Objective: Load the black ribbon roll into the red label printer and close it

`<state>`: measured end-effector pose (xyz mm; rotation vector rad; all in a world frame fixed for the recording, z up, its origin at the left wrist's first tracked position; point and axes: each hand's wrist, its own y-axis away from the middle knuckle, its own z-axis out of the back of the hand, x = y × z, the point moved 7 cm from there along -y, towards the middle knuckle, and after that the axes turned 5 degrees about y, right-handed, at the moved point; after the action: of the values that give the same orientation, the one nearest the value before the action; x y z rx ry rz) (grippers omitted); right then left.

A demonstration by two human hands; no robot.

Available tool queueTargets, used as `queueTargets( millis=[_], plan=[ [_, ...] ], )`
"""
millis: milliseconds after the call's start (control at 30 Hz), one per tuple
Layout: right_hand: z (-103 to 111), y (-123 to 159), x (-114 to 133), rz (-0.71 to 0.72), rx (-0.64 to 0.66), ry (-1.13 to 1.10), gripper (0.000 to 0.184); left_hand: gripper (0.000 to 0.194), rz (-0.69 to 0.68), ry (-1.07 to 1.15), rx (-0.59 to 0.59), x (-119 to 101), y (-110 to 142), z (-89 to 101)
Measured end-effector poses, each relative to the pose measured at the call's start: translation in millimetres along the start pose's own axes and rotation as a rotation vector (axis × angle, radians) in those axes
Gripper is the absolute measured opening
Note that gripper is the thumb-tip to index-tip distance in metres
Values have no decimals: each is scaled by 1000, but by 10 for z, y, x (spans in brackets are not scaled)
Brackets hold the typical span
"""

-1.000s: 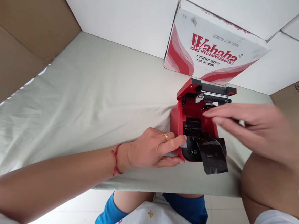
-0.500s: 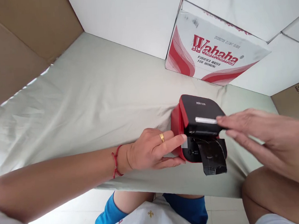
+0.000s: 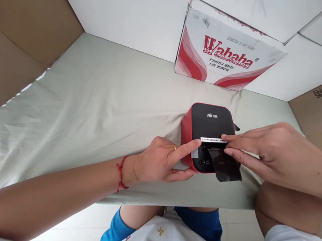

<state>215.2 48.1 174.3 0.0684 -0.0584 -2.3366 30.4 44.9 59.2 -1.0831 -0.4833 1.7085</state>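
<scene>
A: Here's the machine (image 3: pixel 212 125), red-sided, right of centre in the frame, its black lid (image 3: pixel 205 122) lying down on top!

B: And a dark strip (image 3: pixel 226 167) hangs out of its front, towards the bottom of the frame.

A: Left hand (image 3: pixel 164 159) in from the left, finger and thumb spread: fingertip at the left end of the white label (image 3: pixel 211 140), thumb down by the lower left corner.

B: Right hand (image 3: pixel 272 152) opposite, fingertips over the label's right end, thumb just below! Pinching the edge or only pressing? I can't tell.

A: All this on a worktop (image 3: pixel 93 107) draped in pale cloth.

B: Behind, upper right, a Wahaha water carton (image 3: pixel 228 52); brown cardboard (image 3: pixel 28 34) fills the upper left.

A: Red bracelet (image 3: pixel 120 174) on the left wrist, too!
</scene>
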Motion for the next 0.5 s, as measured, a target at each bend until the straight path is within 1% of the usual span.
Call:
queueTargets(
  millis=[100, 167, 233, 333, 400, 500],
  plan=[
    [-14, -45, -98, -46, 9, -79, 39, 63, 0, -27, -8, 10, -23, -5],
    [-22, -22, -152, -88, 4, -120, 39, 60, -6, -44, 2, 22, -34, -16],
    [-20, 31, -165, -93, 3, -129, 38, 56, -36, -53, -8, 19, -39, -7],
    [-2, 140, -99, -24, 20, -103, 35, 44, -105, -61, -51, -16, -42, 43],
    [5, 224, -27, 19, 44, -84, 38, 38, -132, -73, -57, -40, -41, 64],
    [-19, 336, 126, 93, 104, -57, 44, 37, -125, -81, -41, -52, -31, 71]
  ],
)
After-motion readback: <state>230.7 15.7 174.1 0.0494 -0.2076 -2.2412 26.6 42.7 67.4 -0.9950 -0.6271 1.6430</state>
